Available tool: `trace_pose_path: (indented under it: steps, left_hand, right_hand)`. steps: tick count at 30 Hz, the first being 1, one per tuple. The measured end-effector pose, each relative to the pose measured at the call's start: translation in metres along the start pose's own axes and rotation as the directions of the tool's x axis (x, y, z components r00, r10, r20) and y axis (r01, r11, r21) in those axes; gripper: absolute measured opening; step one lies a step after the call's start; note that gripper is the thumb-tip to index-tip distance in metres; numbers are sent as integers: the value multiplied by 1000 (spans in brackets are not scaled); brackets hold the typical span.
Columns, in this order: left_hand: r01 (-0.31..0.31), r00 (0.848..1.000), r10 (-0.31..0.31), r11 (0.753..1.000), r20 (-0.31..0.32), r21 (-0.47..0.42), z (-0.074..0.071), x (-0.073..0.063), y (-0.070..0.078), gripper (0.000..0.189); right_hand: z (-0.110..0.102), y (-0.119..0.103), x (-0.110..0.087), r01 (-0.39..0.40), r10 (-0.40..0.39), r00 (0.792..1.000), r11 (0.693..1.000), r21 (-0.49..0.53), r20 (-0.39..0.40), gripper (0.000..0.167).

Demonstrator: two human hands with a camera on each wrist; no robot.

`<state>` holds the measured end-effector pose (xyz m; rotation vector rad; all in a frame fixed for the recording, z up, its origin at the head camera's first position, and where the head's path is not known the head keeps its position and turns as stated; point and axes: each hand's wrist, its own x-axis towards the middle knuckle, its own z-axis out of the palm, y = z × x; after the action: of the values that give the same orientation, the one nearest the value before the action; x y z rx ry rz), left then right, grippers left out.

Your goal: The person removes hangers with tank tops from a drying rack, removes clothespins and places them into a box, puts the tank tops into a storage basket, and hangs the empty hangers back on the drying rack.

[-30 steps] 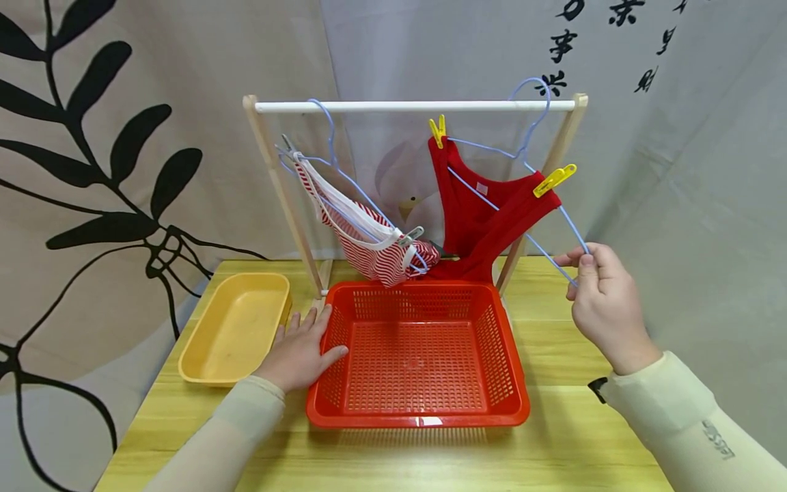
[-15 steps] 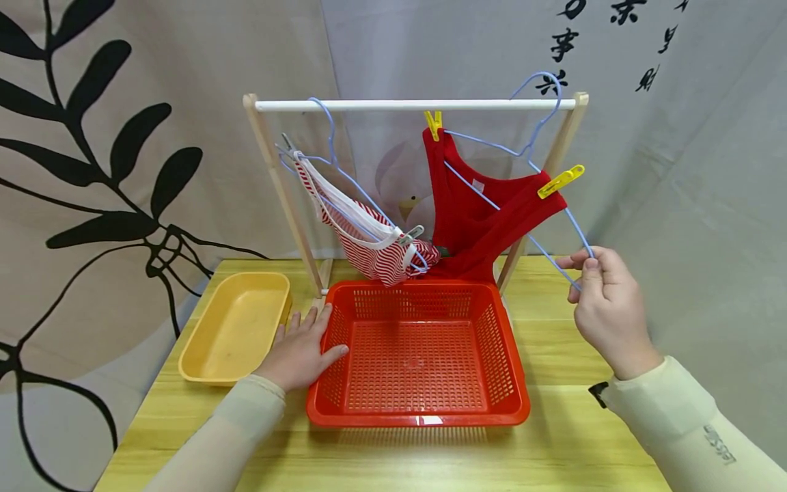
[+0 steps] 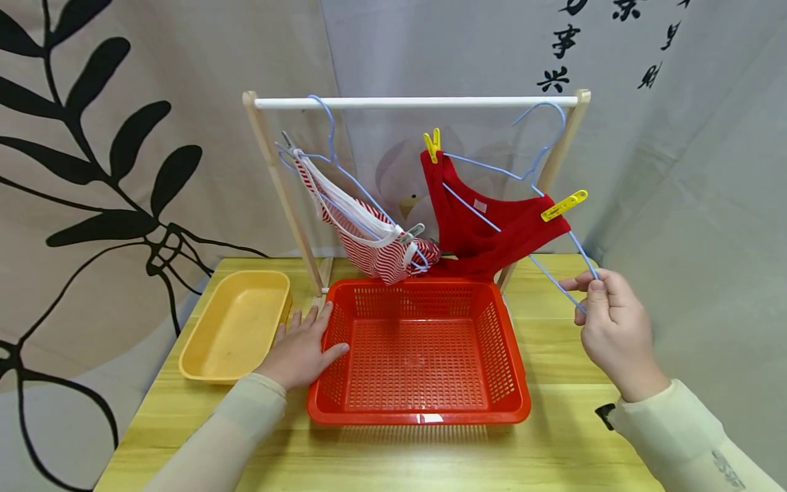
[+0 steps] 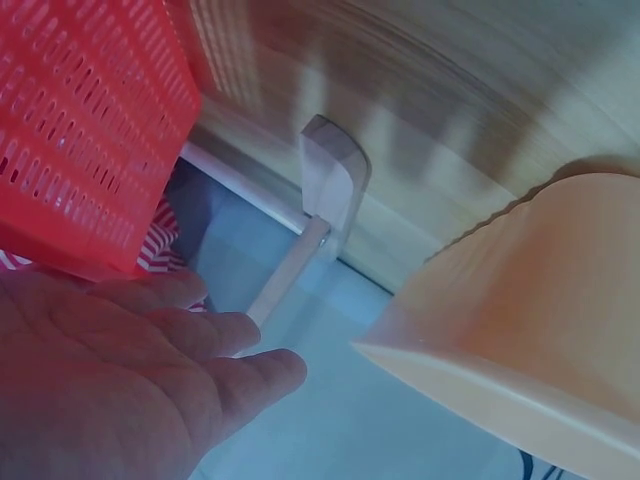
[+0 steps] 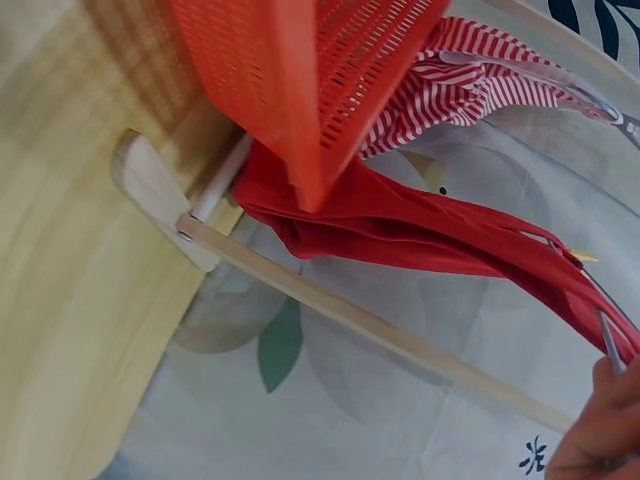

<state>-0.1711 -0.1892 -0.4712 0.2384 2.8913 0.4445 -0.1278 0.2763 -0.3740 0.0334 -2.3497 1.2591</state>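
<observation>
In the head view, my right hand [image 3: 615, 328] pinches the right end of a blue wire hanger [image 3: 556, 283]. A red sleeveless top [image 3: 486, 219] hangs from it by two yellow clothespins [image 3: 564, 205], its lower part behind the basket's back rim. The hanger tilts down to the right; its hook overlaps the white rail [image 3: 399, 103], and its tip shows below. With fingers spread, my left hand [image 3: 301, 352] rests at the left rim of a red plastic basket [image 3: 418, 419], thumb over the edge. In the right wrist view, the right hand [image 5: 605, 430] shows only partly.
A red-and-white striped garment [image 3: 375, 249] hangs on another blue hanger [image 3: 332, 137] with grey clothespins [image 3: 412, 234]. The rack's wooden legs [image 3: 277, 178] stand behind the basket. A yellow tray [image 3: 199, 372] lies left on the wooden table [image 3: 584, 437].
My right hand has moved down and slightly right, lowering the hanger and red top. The hook has dropped from above the rail to its level. My left hand has stayed in place.
</observation>
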Motion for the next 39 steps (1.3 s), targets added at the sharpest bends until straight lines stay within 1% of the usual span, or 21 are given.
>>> trace_pose_path:
  steps: [8, 13, 17, 22, 26, 30, 33, 39]
  left_hand:
    - [2, 1000, -2, 1000, 0, -4, 2, 0, -1, 97]
    - [4, 1000, -4, 1000, 0, -10, 2, -1, -1, 97]
    - [8, 1000, -8, 1000, 0, -16, 2, -1, -2, 97]
    - [9, 1000, -9, 1000, 1, -14, 3, 0, -3, 97]
    - [10, 1000, -10, 1000, 4, -18, 3, 0, -3, 97]
    - [13, 1000, -12, 1000, 7, -26, 3, 0, -2, 97]
    - [14, 1000, -14, 1000, 5, -28, 3, -1, -2, 97]
    - [14, 1000, -14, 999, 5, -29, 2, -2, 0, 95]
  right_hand:
    - [-2, 14, -19, -26, 26, 999, 999, -19, 22, 27]
    - [-2, 24, -30, -32, 32, 999, 999, -2, 33, 27]
    - [-2, 32, -38, -45, 45, 998, 999, -8, 47, 27]
    - [-3, 42, -47, -64, 63, 997, 998, 25, 55, 25]
    - [-6, 48, -54, -100, 96, 993, 994, 49, 67, 24]
    - [-9, 55, -60, -133, 131, 988, 991, 18, 78, 24]
    - [-11, 60, -65, -137, 136, 987, 991, 6, 83, 24]
    - [-13, 69, -74, -142, 137, 987, 988, 56, 84, 22]
